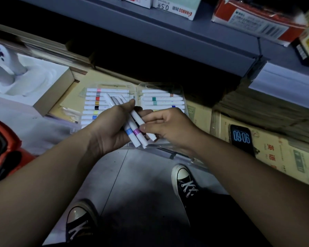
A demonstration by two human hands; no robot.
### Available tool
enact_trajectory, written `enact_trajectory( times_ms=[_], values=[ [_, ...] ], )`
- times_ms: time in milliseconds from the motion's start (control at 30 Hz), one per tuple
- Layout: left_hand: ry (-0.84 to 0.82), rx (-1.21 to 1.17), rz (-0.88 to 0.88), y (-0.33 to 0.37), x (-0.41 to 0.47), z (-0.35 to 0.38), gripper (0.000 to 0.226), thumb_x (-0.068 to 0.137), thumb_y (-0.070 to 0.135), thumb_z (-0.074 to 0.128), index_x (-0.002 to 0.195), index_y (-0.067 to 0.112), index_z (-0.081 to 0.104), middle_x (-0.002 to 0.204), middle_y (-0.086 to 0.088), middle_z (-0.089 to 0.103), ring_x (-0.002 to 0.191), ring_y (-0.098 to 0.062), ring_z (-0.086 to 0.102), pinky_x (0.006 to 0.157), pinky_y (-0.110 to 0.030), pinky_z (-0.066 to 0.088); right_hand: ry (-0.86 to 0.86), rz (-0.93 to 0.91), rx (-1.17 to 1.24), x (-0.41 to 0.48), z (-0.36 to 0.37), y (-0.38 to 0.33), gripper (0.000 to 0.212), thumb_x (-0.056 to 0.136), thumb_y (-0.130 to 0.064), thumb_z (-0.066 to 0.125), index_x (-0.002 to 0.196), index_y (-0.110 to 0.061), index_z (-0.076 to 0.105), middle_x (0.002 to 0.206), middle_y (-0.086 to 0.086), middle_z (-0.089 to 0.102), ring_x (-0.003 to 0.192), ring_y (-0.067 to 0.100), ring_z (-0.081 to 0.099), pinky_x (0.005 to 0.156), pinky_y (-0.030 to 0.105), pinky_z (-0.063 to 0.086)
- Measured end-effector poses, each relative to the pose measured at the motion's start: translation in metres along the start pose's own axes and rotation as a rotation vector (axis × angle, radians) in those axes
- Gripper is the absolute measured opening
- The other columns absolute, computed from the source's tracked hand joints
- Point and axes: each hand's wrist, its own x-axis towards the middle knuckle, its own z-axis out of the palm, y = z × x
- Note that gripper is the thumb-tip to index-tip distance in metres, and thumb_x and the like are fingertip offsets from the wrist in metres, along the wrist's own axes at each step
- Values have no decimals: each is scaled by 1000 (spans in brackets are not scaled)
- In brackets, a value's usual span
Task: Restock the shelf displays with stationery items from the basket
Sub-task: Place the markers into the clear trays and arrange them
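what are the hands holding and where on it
The left hand grips a bundle of white markers around their middles; the right hand pinches one beside the coloured bands.

I am in a stationery shop. A grey metal shelf (168, 38) carries barcoded retail boxes (253, 22) and a pen box marked 0.5 (177, 6). Below it stand printed cardboard cartons (278, 157), an open clear case (114, 85) of colour-banded markers (107, 98) and a red shopping basket (11, 139).
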Motion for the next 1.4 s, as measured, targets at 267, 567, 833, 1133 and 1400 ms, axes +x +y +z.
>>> enact_trajectory(
  times_ms=[267, 567, 833, 1133, 1400],
  values=[
    [213, 61, -6, 7, 9, -28, 43, 109, 22, 40, 133, -13, 51, 109, -32, 71, 86, -42, 75, 56, -49, 61, 265, -184, -674, 12, -48, 35, 15, 91, -11, 68, 103, -15, 76, 98, -7, 71, 95, 7, 63, 83, 19, 47],
    [191, 30, 2, 6, 13, -26, 45, 110, 24, 38, 136, -11, 49, 111, -29, 72, 100, -43, 73, 65, -50, 63, 409, -281, -909, 12, -53, 76, 19, 89, -13, 70, 106, -17, 76, 105, 1, 64, 106, 25, 52, 92, 39, 45],
    [173, 21, -1, 5, 15, -31, 44, 110, 26, 39, 135, -8, 51, 109, -26, 74, 93, -41, 75, 59, -47, 62, 590, -360, -1041, 10, -35, 84, 34, 70, -1, 73, 100, -18, 74, 101, 1, 61, 94, 29, 54, 81, 42, 48],
    [175, 56, 28, 5, 12, -34, 39, 110, 24, 40, 135, -5, 51, 102, -24, 75, 81, -35, 77, 63, -48, 64, 228, -228, -1168, -12, -2, 97, 77, 100, -53, 22, 160, -5, 14, 169, 12, 0, 156, 25, -3, 127, 42, 9],
    [135, 20, 33, 5, 3, -28, 48, 109, 35, 39, 127, -8, 53, 108, -25, 74, 102, -38, 72, 71, -41, 62, 157, -188, -1288, -10, -3, 88, 86, 99, -63, 16, 160, -2, 12, 167, 17, -5, 156, 27, -8, 126, 38, -1]
  ],
)
